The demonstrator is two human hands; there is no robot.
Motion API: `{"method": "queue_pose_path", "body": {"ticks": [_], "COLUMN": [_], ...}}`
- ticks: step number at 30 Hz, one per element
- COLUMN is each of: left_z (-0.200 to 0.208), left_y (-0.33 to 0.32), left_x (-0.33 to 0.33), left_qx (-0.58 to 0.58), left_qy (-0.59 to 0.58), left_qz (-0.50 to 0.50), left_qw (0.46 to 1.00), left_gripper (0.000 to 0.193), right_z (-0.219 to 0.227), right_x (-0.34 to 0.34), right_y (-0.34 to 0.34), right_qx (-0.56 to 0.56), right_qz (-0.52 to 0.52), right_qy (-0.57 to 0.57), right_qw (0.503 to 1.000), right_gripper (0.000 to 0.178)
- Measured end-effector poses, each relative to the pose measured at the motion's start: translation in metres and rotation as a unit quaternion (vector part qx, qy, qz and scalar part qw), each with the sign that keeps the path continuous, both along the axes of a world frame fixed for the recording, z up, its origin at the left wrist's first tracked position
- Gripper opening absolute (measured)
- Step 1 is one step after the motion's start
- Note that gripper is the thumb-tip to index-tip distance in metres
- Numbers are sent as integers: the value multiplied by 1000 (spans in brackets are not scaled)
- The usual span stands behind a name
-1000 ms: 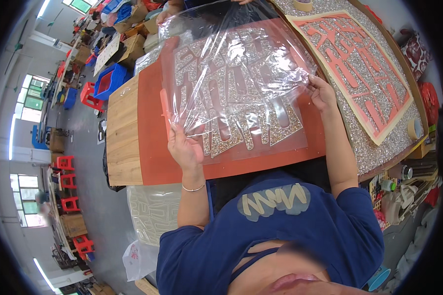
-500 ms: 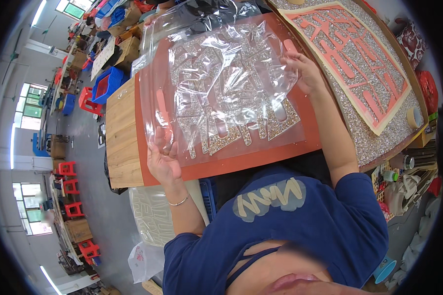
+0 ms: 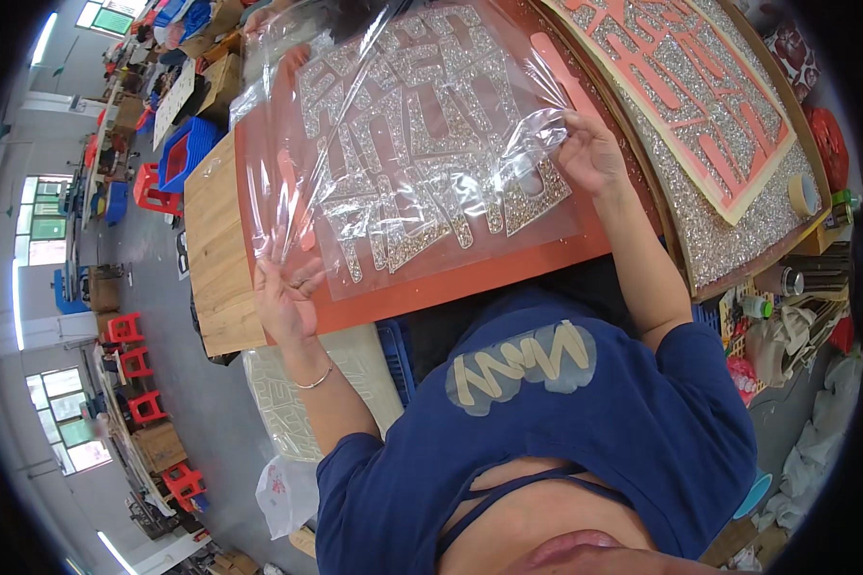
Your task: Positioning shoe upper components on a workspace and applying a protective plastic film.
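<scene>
A grey workshop floor [image 3: 201, 398] is running off to the left, and here a pale wooden bench [image 3: 216, 259] is carrying a broad rust-red mat [image 3: 599, 230]. A large, clear, shiny plastic film [image 3: 532, 158] is stretching over a silver, glittering cut-out sheet [image 3: 460, 158] on that mat. Salmon-pink flat strips [image 3: 561, 72] are flanking the sheet. The left hand [image 3: 287, 302] is pinching the film's near-left side, its other fingers spreading loosely; the right hand [image 3: 592, 158] is pinching the right edge, fingers curling inward.

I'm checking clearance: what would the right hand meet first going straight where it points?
Past the clear film it holds, the right hand would probably meet the pink strip, though depth is unclear.
</scene>
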State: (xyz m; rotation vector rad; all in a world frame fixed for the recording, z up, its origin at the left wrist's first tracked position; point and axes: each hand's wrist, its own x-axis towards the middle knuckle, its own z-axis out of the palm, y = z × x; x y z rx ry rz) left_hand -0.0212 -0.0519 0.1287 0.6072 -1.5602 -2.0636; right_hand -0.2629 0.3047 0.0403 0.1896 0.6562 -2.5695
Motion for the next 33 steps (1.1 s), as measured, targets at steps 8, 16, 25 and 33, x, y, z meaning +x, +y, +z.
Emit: {"method": "queue_pose_path", "body": {"ticks": [8, 16, 25, 33], "left_z": [-16, 1, -16, -21], "left_y": [24, 42, 33, 38], "left_x": [-30, -48, -43, -48], "left_qx": [94, 100, 55, -26], "left_qy": [54, 72, 55, 22], "left_qz": [-11, -17, -18, -4], "left_qw": [994, 992, 997, 999], "left_gripper": [40, 38, 37, 41], "right_z": [-34, 4, 31, -1], "right_x": [-11, 19, 28, 2], "right_y": [-9, -58, -40, -41], "right_qx": [-176, -275, -95, 49], "right_qz": [43, 113, 86, 54], "right_qy": [10, 15, -35, -8], "right_qw": [983, 955, 991, 997], "right_gripper": [20, 60, 58, 32]}}
